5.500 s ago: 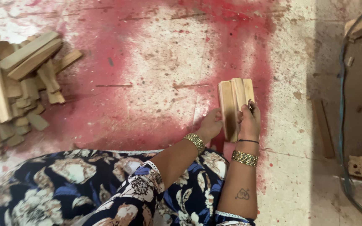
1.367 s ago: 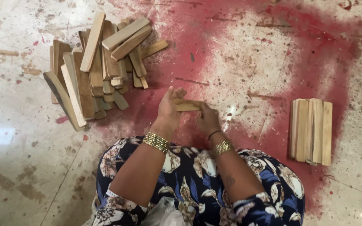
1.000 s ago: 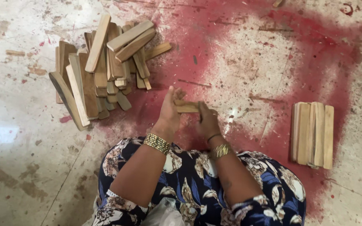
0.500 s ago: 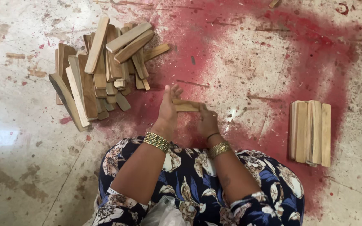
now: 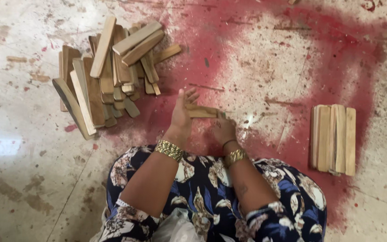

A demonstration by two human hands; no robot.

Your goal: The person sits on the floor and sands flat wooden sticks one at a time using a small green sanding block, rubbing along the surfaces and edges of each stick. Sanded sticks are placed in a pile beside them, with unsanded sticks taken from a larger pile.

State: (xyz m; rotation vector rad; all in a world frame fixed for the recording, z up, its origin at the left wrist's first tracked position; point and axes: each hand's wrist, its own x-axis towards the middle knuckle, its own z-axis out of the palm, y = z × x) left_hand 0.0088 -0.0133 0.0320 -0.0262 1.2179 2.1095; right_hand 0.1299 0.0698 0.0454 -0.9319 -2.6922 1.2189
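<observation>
Both the left hand (image 5: 181, 117) and right hand (image 5: 223, 130) grip one wooden slat (image 5: 201, 111); best kept level, fingers clamped at each end.

The left hand (image 5: 181, 117) has a wide gold bangle at its wrist; the right hand (image 5: 224, 130) has a gold bangle and a thin dark band. Clothing at lower centre is dark navy with cream and tan flowers.
</observation>
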